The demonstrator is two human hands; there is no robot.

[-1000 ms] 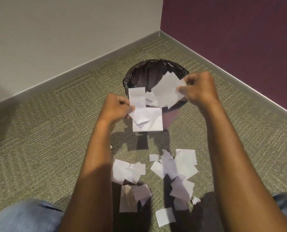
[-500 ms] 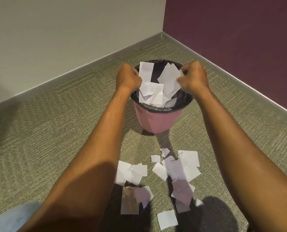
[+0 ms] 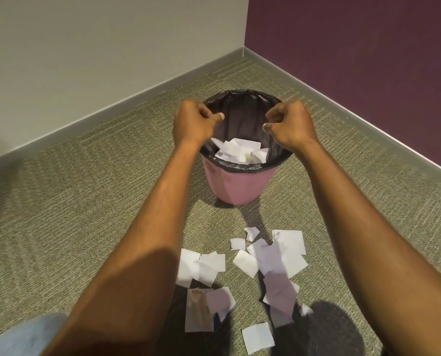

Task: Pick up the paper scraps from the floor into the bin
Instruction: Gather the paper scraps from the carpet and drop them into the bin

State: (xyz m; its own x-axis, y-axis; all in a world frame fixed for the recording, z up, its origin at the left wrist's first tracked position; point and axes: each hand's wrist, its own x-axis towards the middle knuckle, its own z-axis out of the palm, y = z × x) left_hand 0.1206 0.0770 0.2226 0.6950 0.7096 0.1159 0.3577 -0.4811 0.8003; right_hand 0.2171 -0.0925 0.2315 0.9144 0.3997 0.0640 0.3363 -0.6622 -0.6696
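My left hand and right hand hover curled and empty over the bin mid-frame. Some scraps lie inside; a larger scatter on the floor, lower centre, is not yet picked up.

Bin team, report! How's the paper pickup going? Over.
Both curled, empty: left hand, right hand, above bin. Binned scraps some; loose scraps many, on carpet. Nothing blocking.

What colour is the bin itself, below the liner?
The bin is pink, with a black liner folded over its rim, seen plainly in the head view.
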